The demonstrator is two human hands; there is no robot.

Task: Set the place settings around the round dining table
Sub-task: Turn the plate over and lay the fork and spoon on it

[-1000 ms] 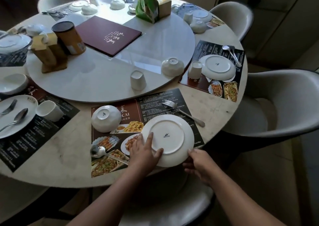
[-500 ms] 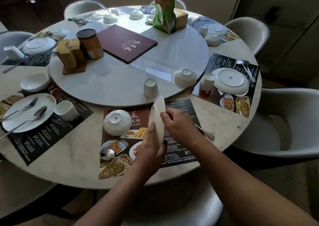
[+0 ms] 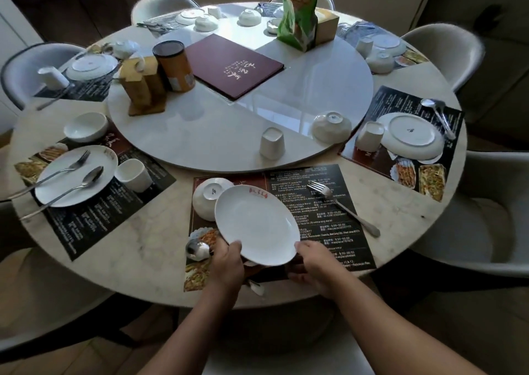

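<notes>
White and face-up, the dinner plate (image 3: 254, 222) shows its eating side, a red mark at the far rim. It is tilted over the menu placemat (image 3: 315, 191), and its far-left edge overlaps the upturned bowl (image 3: 210, 200). The left hand (image 3: 229, 263) pinches the near-left rim and the right hand (image 3: 315, 265) holds the near-right. 1 s ago the plate lay bottom-up on the mat; 0.5 s ago it stood on edge. With the flip done, it probably only needs lowering between spoon (image 3: 197, 250) and fork (image 3: 340, 205).
</notes>
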